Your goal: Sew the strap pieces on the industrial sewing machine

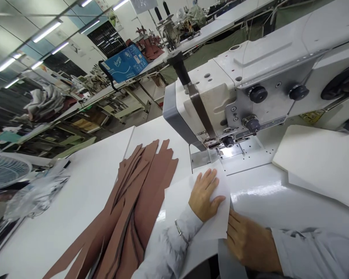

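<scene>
Far left, a wire-guarded electric fan [6, 170] beside a crumpled clear plastic bag [36, 195], both near the edge of the white counter [46, 221]. Well beyond them, a blue box [125, 64] at the end of a far table [203, 33]. Next along the counter, a loose pile of long, pointed brown strips [136, 197]. Just right of the pile, a white sheet [203, 205] lying on the counter, close to the near side of the presser foot [212, 142] of a white industrial sewing machine [244, 93]. Flat on the sheet, the left hand [205, 195], its fingers [209, 182] spread open and gripping nothing; a thin metal bangle [178, 231] over the pale sleeve [174, 248] at the wrist. At the sheet's right edge, the right hand [247, 244], its fingers [232, 224] touching the sheet; whether pinching or merely resting, impossible to tell. Far right, a pale padded board [317, 162] beside the machine.
</scene>
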